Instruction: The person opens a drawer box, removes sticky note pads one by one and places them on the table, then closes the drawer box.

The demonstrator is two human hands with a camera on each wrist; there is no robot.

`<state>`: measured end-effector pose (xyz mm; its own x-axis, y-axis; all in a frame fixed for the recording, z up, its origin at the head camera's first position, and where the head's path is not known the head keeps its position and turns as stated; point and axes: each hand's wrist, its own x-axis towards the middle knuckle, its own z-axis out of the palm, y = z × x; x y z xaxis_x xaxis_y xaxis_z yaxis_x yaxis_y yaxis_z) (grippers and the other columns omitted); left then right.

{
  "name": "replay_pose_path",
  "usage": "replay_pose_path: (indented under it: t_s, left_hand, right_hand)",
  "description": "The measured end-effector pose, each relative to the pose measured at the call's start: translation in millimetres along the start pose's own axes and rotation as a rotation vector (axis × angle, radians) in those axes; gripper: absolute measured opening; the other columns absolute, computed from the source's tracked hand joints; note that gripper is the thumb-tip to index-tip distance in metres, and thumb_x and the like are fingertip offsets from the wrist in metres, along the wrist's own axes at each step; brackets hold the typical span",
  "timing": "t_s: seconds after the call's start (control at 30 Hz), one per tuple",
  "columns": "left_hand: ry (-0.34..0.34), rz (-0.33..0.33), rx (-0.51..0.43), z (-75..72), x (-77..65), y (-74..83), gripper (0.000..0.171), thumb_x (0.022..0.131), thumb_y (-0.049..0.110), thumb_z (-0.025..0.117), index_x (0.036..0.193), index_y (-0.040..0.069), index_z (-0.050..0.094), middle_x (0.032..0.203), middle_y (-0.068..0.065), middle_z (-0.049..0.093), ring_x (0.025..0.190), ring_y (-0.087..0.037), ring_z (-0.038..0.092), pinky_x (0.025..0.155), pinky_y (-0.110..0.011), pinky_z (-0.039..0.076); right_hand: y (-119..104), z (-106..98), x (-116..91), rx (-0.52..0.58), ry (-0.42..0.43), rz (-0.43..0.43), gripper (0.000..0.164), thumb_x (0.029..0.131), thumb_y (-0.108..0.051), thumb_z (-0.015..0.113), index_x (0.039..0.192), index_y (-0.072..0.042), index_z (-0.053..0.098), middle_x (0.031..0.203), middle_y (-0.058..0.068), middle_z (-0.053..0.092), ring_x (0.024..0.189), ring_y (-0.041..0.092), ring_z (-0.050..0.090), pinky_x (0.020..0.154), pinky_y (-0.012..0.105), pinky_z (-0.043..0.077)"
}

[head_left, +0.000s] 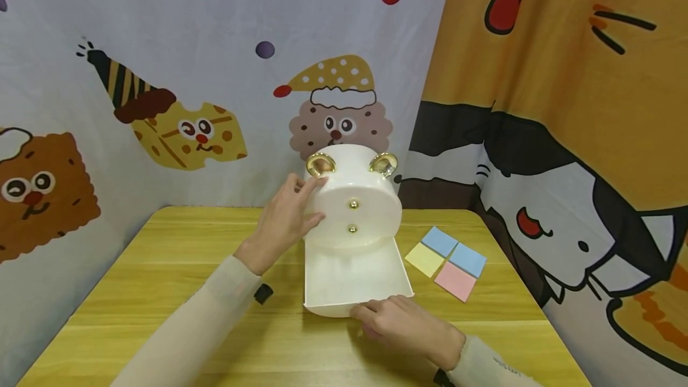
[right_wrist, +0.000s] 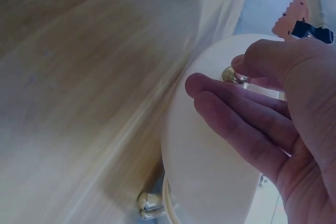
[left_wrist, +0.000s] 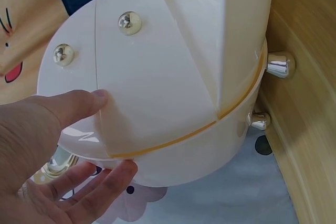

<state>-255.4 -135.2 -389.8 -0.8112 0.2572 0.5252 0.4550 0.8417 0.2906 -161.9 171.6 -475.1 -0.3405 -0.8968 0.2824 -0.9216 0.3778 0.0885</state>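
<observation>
A white storage box (head_left: 371, 214) with gold ears and two gold knobs on its upper front stands on the table. Its lower drawer (head_left: 355, 273) is pulled far out toward me. My left hand (head_left: 285, 214) steadies the box at its left side. In the left wrist view the thumb lies on the front panel (left_wrist: 152, 82), and the fingers touch the curved side. At the drawer's front is my right hand (head_left: 405, 324), pinching a gold drawer knob (right_wrist: 227, 74) between thumb and forefinger. The other fingers extend across the white drawer front (right_wrist: 210, 145).
To the right of the drawer lie two blue sticky pads (head_left: 441, 241), a yellow pad (head_left: 424, 259) and a pink pad (head_left: 455, 281) on the wooden table (head_left: 215, 309). A printed cartoon curtain (head_left: 215, 28) hangs behind the table and along its sides.
</observation>
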Motion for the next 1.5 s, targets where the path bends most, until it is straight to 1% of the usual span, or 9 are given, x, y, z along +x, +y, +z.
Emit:
replay_pose_path:
  t_s: [0.13, 0.27, 0.43, 0.63, 0.8, 0.93, 1.23, 1.4, 1.5]
  left_hand:
    - [-0.008, -0.005, -0.009, -0.2, 0.2, 0.5, 0.078, 0.099, 0.026, 0.098, 0.167, 0.023, 0.059, 0.136, -0.022, 0.062, 0.108, -0.036, 0.077, 0.077, -0.044, 0.070]
    - [-0.011, -0.008, -0.027, -0.8, -0.2, 1.8, 0.078, 0.099, 0.024, 0.098, 0.166, 0.022, 0.058, 0.141, -0.022, 0.061, 0.113, -0.038, 0.078, 0.077, -0.044, 0.071]
    - [0.006, 0.005, -0.045, -1.4, -0.6, 3.1, 0.081, 0.096, 0.020, 0.100, 0.165, 0.018, 0.058, 0.147, -0.025, 0.060, 0.119, -0.041, 0.078, 0.078, -0.047, 0.072]
    - [0.013, 0.009, -0.044, -2.2, -0.8, 3.9, 0.081, 0.096, 0.019, 0.100, 0.165, 0.017, 0.058, 0.149, -0.026, 0.061, 0.119, -0.042, 0.078, 0.078, -0.048, 0.072]
    - [-0.016, -0.005, -0.037, -3.6, 0.5, 4.7, 0.090, 0.097, 0.019, 0.099, 0.174, 0.025, 0.052, 0.147, -0.024, 0.062, 0.117, -0.040, 0.076, 0.082, -0.049, 0.071]
    - [-0.037, -0.019, -0.044, -4.6, 2.0, 5.5, 0.095, 0.098, 0.019, 0.098, 0.178, 0.032, 0.049, 0.146, -0.022, 0.062, 0.120, -0.040, 0.073, 0.087, -0.049, 0.071]
    - [-0.018, 0.013, -0.044, -5.7, 1.1, 6.1, 0.093, 0.096, 0.017, 0.099, 0.176, 0.030, 0.054, 0.145, -0.023, 0.063, 0.120, -0.038, 0.073, 0.086, -0.047, 0.070]
    - [-0.019, 0.012, -0.051, -6.0, 1.0, 5.8, 0.092, 0.097, 0.017, 0.099, 0.176, 0.030, 0.054, 0.145, -0.022, 0.063, 0.121, -0.038, 0.073, 0.085, -0.047, 0.070]
    - [-0.024, 0.005, -0.051, -6.4, 1.0, 5.6, 0.091, 0.097, 0.018, 0.098, 0.176, 0.031, 0.054, 0.146, -0.022, 0.063, 0.122, -0.039, 0.074, 0.086, -0.047, 0.070]
  right_hand:
    - [-0.4, -1.3, 1.0, 0.015, 0.006, 0.023, 0.024, 0.101, -0.012, 0.091, 0.121, -0.019, 0.080, 0.096, -0.010, 0.082, 0.067, -0.002, 0.064, 0.055, 0.012, 0.047]
    - [0.4, -2.2, 2.4, 0.002, 0.030, 0.030, 0.026, 0.098, -0.012, 0.092, 0.120, -0.019, 0.080, 0.096, -0.010, 0.082, 0.066, 0.002, 0.067, 0.054, 0.015, 0.049]
    - [2.9, -3.6, 4.1, 0.011, 0.040, 0.040, 0.023, 0.100, -0.011, 0.090, 0.119, -0.018, 0.080, 0.096, -0.008, 0.082, 0.066, 0.001, 0.064, 0.054, 0.015, 0.047]
    - [6.9, -5.6, 7.1, 0.000, 0.073, 0.037, 0.020, 0.100, -0.010, 0.089, 0.116, -0.018, 0.080, 0.093, -0.009, 0.081, 0.064, -0.001, 0.059, 0.053, 0.013, 0.044]
    - [12.1, -3.5, 8.9, 0.000, 0.076, 0.052, 0.020, 0.099, -0.007, 0.087, 0.114, -0.018, 0.079, 0.090, -0.009, 0.078, 0.062, -0.002, 0.049, 0.052, 0.012, 0.038]
    - [16.1, -1.0, 9.9, 0.027, 0.059, 0.076, 0.019, 0.100, -0.005, 0.085, 0.114, -0.017, 0.078, 0.089, -0.008, 0.076, 0.063, -0.003, 0.041, 0.053, 0.011, 0.032]
    - [23.3, 3.7, 15.0, 0.027, 0.043, 0.111, 0.018, 0.102, -0.007, 0.084, 0.114, -0.018, 0.079, 0.089, -0.007, 0.075, 0.063, -0.002, 0.044, 0.054, 0.011, 0.033]
    - [28.2, 6.3, 18.6, 0.035, 0.016, 0.138, 0.015, 0.105, -0.010, 0.083, 0.116, -0.019, 0.079, 0.090, -0.007, 0.076, 0.064, -0.001, 0.047, 0.056, 0.014, 0.036]
    - [31.0, 7.4, 21.3, 0.040, 0.011, 0.145, 0.014, 0.106, -0.011, 0.083, 0.116, -0.019, 0.080, 0.089, -0.007, 0.075, 0.064, -0.002, 0.046, 0.056, 0.014, 0.035]
